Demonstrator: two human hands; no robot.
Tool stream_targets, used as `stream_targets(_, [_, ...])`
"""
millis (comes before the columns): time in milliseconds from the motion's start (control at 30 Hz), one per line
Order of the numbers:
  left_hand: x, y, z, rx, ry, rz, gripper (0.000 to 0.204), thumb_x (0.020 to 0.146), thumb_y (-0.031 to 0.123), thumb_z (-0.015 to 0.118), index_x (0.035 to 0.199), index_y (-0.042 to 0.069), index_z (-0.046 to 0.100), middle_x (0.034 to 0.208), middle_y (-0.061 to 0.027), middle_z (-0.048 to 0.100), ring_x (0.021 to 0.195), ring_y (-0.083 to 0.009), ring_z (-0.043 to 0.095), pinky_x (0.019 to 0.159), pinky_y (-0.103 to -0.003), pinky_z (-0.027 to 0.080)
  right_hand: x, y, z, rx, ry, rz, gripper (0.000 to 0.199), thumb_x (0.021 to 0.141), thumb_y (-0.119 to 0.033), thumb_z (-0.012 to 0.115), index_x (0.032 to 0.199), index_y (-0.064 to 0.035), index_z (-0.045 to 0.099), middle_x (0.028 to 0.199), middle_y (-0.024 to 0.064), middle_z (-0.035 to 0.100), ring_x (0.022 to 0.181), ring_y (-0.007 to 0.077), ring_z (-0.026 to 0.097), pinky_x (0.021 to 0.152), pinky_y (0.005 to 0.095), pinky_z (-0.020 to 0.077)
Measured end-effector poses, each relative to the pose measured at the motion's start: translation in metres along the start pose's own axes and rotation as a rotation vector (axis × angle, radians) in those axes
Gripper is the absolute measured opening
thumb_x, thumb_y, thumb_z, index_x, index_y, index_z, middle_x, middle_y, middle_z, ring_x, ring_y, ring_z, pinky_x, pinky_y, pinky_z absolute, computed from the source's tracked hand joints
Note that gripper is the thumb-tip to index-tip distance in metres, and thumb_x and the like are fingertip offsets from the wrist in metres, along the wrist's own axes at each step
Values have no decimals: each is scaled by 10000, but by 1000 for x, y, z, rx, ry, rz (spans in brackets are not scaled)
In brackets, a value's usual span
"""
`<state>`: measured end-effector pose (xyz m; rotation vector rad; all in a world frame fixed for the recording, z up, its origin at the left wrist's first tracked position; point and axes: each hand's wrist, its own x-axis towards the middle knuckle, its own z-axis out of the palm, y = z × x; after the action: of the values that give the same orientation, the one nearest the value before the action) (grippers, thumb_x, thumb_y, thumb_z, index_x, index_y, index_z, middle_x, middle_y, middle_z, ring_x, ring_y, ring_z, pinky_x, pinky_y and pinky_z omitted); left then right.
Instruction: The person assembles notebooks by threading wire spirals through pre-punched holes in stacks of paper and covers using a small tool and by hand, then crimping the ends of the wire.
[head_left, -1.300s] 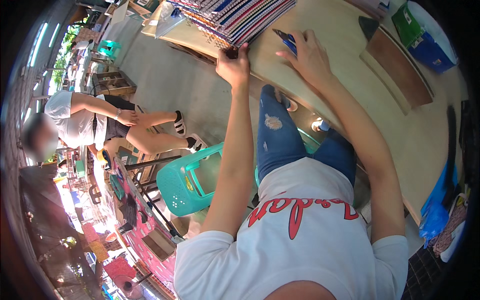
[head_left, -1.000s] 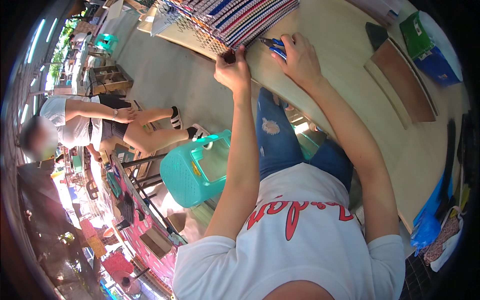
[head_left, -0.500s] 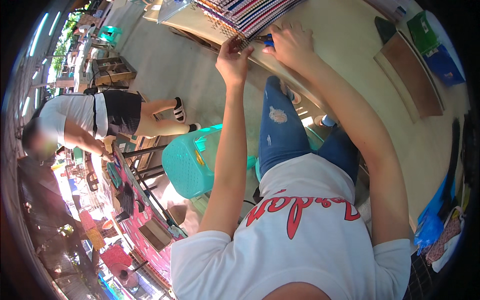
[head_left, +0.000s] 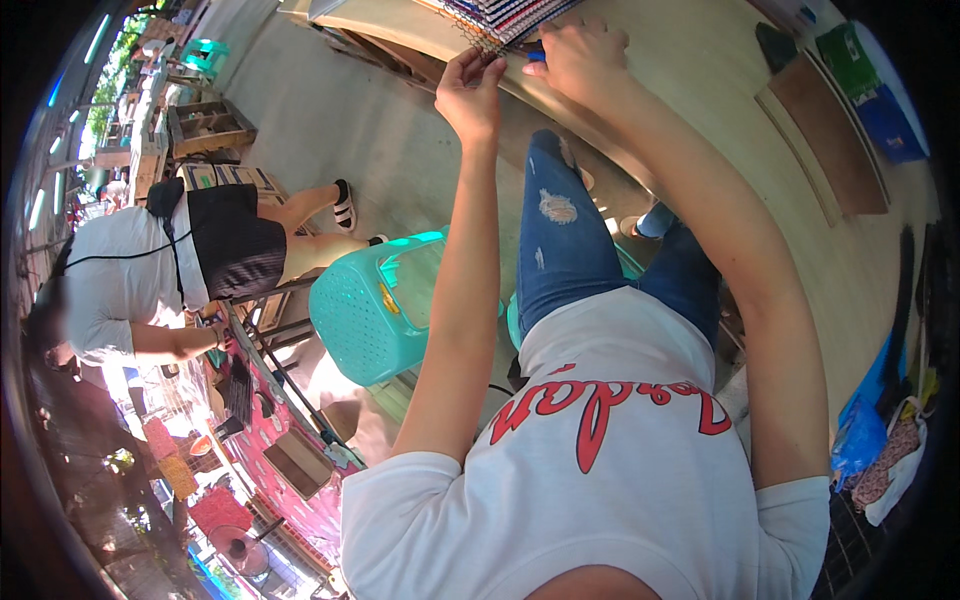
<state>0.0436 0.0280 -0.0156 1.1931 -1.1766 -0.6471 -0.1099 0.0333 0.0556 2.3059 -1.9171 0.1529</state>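
A stack of spiral-bound notebooks point(head_left: 515, 14) lies on the pale tabletop point(head_left: 690, 90), cut off by the upper edge of the view. Loose wire coil ends stick out at its near left corner. My left hand point(head_left: 470, 98) is closed in a pinch at these wire ends, just off the table's edge. My right hand point(head_left: 590, 62) rests over the table beside the stack, its fingers wrapped round blue-handled pliers point(head_left: 536, 53). The pliers' jaws point toward the coil ends; whether they grip a wire is too small to tell.
A turquoise plastic stool point(head_left: 360, 325) stands left of my left arm. Further left, another person point(head_left: 140, 255) leans over a pink-covered table point(head_left: 270, 430). On my table's right lie a brown board point(head_left: 835, 130) and a green and blue box point(head_left: 872, 90); a blue bag point(head_left: 858, 440) hangs nearby.
The notebooks and both hands sit slightly higher in the view. My hands stay together at the coil ends. The other person has turned and bent further over the pink table.
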Motion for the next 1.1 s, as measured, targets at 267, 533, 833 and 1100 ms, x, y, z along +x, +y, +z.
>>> stream_targets(267, [0,2,2,69,29,5,330,799,-36,758,1091,-122,631,983,-168,733,875,-161,702,802,-269,570,6,5,-7,258,-150,-70,578,847,-593,632,1073,-64,688,1014,144,695,978,340,678,794,484,552])
stream_targets(533, [1,13,0,130,4,40,314,774,8,785,1055,-79,673,955,-117,750,855,-125,701,795,-263,555,0,16,4,281,-95,-71,567,870,-568,622,1080,-45,677,1032,158,687,977,353,673,779,493,550])
stream_targets(833, [2,16,-1,157,-14,7,289,770,29,795,1035,-45,706,942,-95,755,814,-110,700,731,-240,534,-5,10,22,137,105,0,586,844,-609,624,1108,-87,654,916,116,711,982,374,630,721,544,525])
stream_targets(1100, [1,16,-1,133,10,0,275,793,65,789,1029,-49,708,936,-108,752,805,-126,705,738,-254,540,4,8,14,234,2,-40,529,855,-573,633,997,-69,707,913,125,717,913,317,692,717,485,547])
